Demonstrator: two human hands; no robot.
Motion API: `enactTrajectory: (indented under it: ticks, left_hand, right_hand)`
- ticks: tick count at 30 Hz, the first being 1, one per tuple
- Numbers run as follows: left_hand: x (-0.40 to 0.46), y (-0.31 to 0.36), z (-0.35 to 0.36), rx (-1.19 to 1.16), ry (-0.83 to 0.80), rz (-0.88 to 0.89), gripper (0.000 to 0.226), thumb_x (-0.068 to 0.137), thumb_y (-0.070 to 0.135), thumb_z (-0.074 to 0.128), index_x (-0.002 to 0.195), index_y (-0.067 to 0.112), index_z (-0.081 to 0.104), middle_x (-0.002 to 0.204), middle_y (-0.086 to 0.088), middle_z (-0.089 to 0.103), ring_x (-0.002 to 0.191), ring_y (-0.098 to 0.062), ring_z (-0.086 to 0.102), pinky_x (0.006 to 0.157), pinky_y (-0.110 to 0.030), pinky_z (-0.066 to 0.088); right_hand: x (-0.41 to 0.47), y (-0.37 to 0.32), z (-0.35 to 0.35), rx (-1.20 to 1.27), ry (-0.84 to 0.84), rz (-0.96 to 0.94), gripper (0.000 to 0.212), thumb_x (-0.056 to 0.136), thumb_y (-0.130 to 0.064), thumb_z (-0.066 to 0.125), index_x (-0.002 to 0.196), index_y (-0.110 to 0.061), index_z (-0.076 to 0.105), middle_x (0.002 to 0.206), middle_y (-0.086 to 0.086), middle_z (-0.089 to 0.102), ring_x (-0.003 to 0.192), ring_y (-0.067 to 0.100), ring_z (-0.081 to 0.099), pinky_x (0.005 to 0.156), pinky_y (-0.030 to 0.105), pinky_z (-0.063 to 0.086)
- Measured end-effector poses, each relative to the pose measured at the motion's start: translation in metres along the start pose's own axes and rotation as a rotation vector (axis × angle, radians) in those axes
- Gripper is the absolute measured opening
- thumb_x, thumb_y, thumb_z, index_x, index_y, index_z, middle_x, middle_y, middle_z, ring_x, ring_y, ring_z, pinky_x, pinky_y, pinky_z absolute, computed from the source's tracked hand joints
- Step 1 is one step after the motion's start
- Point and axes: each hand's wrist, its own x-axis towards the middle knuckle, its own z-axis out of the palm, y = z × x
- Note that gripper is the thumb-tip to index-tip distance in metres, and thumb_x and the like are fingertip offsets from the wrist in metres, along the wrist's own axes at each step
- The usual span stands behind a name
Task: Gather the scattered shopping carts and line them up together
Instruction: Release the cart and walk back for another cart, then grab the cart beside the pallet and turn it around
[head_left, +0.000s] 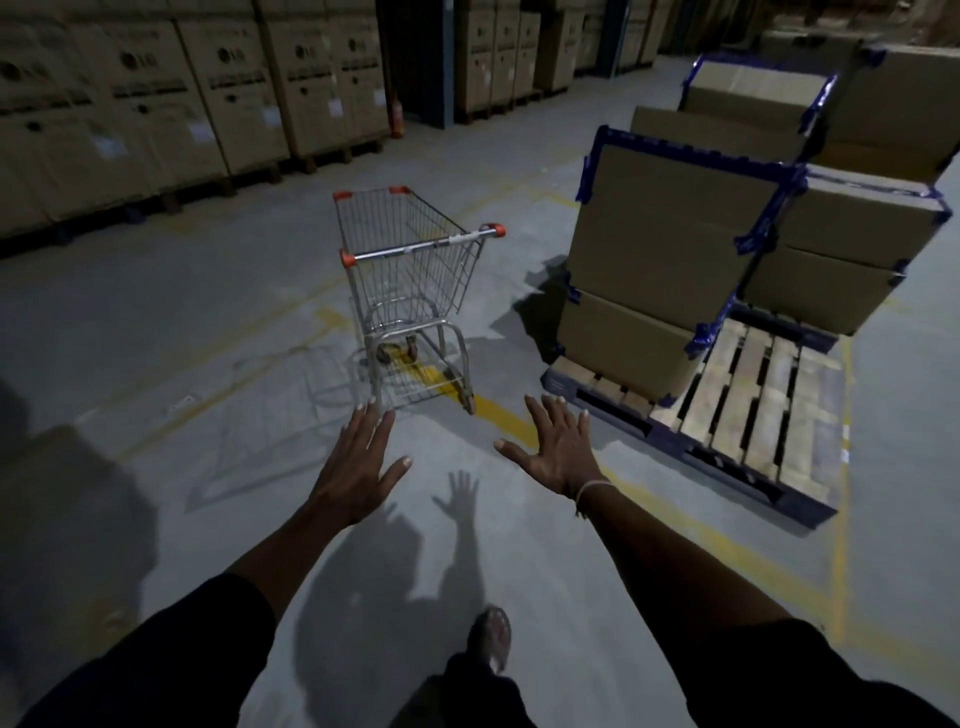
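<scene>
One metal wire shopping cart (415, 270) with orange corner caps stands alone on the grey concrete floor, its handle bar facing me and its basket empty. My left hand (361, 462) is stretched out flat with the fingers spread, just below the cart's near wheels in the view and apart from it. My right hand (558, 447) is held out the same way, open, with a thin band on its wrist, to the right of the cart's base. Neither hand touches the cart. No other cart is in sight.
A wooden pallet (753, 410) with stacked cardboard boxes (670, 244) edged in blue tape stands close on the cart's right. Tall rows of cartons (171, 104) line the far left wall. Yellow lines (675, 525) mark the floor. My sandalled foot (493, 639) steps forward.
</scene>
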Motion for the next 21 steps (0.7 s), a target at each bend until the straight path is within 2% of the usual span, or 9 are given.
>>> enactTrajectory:
  ticks: [3, 5, 9, 11, 16, 19, 21]
  left_hand:
    - [0.069, -0.014, -0.003, 0.009, 0.023, -0.02, 0.097, 0.092, 0.076, 0.018, 0.169, 0.016, 0.011, 0.175, -0.007, -0.005, 0.161, -0.024, -0.011, 0.131, -0.046, 0.004]
    - [0.116, -0.021, -0.01, 0.014, 0.016, -0.047, 0.101, 0.088, 0.078, 0.013, 0.169, 0.018, 0.007, 0.175, -0.005, -0.011, 0.16, -0.021, -0.015, 0.131, -0.043, -0.001]
    - [0.212, -0.036, -0.03, -0.01, 0.068, -0.091, 0.101, 0.087, 0.08, 0.008, 0.169, 0.021, 0.0, 0.175, -0.003, -0.015, 0.16, -0.019, -0.019, 0.129, -0.039, -0.006]
    - [0.245, -0.042, -0.033, -0.008, 0.092, -0.065, 0.098, 0.092, 0.078, 0.012, 0.169, 0.019, 0.003, 0.175, -0.005, -0.011, 0.161, -0.021, -0.016, 0.128, -0.038, -0.006]
    - [0.309, -0.065, -0.026, 0.013, 0.094, -0.071, 0.102, 0.096, 0.082, 0.006, 0.167, 0.011, 0.021, 0.174, -0.017, 0.01, 0.162, -0.034, 0.003, 0.126, -0.047, 0.007]
    - [0.351, -0.081, -0.026, 0.029, 0.084, -0.055, 0.097, 0.1, 0.078, 0.013, 0.164, 0.006, 0.028, 0.17, -0.023, 0.023, 0.159, -0.041, 0.016, 0.124, -0.056, 0.021]
    - [0.382, -0.094, -0.024, 0.038, 0.079, -0.045, 0.097, 0.101, 0.078, 0.013, 0.164, 0.006, 0.028, 0.17, -0.023, 0.024, 0.159, -0.041, 0.018, 0.124, -0.055, 0.02]
  right_hand:
    - [0.078, 0.014, -0.005, -0.007, -0.006, -0.02, 0.133, 0.065, -0.11, 0.01, 0.169, -0.027, 0.021, 0.177, 0.007, 0.015, 0.164, 0.029, 0.003, 0.128, 0.06, -0.009]
    - [0.131, 0.019, -0.011, -0.014, -0.036, -0.034, 0.129, 0.069, -0.108, 0.014, 0.169, -0.028, 0.022, 0.176, 0.007, 0.015, 0.164, 0.029, 0.003, 0.128, 0.06, -0.011]
    - [0.237, 0.027, -0.032, -0.051, -0.022, -0.081, 0.103, 0.09, -0.089, 0.044, 0.169, -0.026, 0.023, 0.177, 0.008, 0.015, 0.164, 0.03, 0.004, 0.129, 0.06, -0.008]
    - [0.279, 0.025, -0.04, -0.074, -0.028, -0.097, 0.099, 0.094, -0.083, 0.048, 0.169, -0.025, 0.023, 0.177, 0.008, 0.013, 0.164, 0.028, 0.003, 0.128, 0.057, -0.01]
    - [0.361, 0.018, -0.046, -0.051, -0.065, -0.163, 0.107, 0.085, -0.091, 0.037, 0.168, -0.025, 0.023, 0.176, 0.01, 0.015, 0.163, 0.03, 0.004, 0.128, 0.059, -0.009]
    - [0.411, 0.015, -0.04, -0.043, -0.065, -0.165, 0.116, 0.079, -0.098, 0.03, 0.168, -0.025, 0.024, 0.176, 0.011, 0.016, 0.163, 0.031, 0.004, 0.128, 0.059, -0.007]
    - [0.445, 0.011, -0.036, -0.041, -0.072, -0.161, 0.118, 0.077, -0.099, 0.029, 0.168, -0.024, 0.024, 0.176, 0.012, 0.016, 0.163, 0.032, 0.006, 0.128, 0.058, -0.006]
